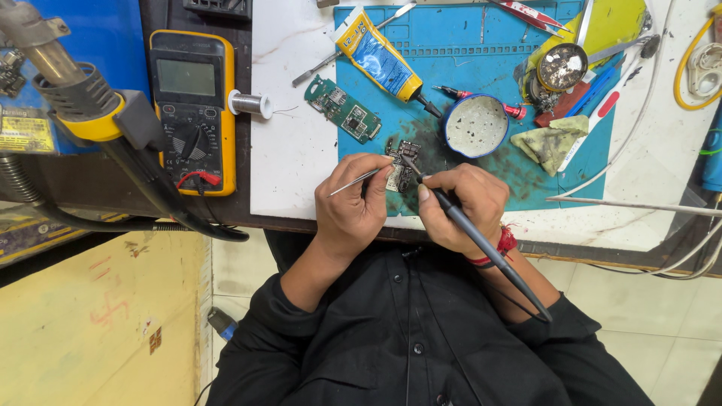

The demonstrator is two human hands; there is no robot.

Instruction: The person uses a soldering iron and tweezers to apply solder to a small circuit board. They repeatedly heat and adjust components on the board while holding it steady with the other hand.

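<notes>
A small dark circuit board (404, 162) lies on the blue work mat (466, 68) near the bench's front edge. My left hand (357, 207) holds thin metal tweezers (353, 181), whose tips rest at the board's left side. My right hand (462, 203) grips a dark soldering iron (481, 240) like a pen. Its tip touches the top of the board. The iron's cord runs back over my right wrist, which wears a red thread band.
A green circuit board (344, 110), a yellow-blue tube (380, 56), a round blue-rimmed tin (475, 125) and a crumpled cloth (553, 141) lie behind the hands. A yellow multimeter (192, 105), a solder spool (250, 104) and a hot-air nozzle (68, 83) stand at left.
</notes>
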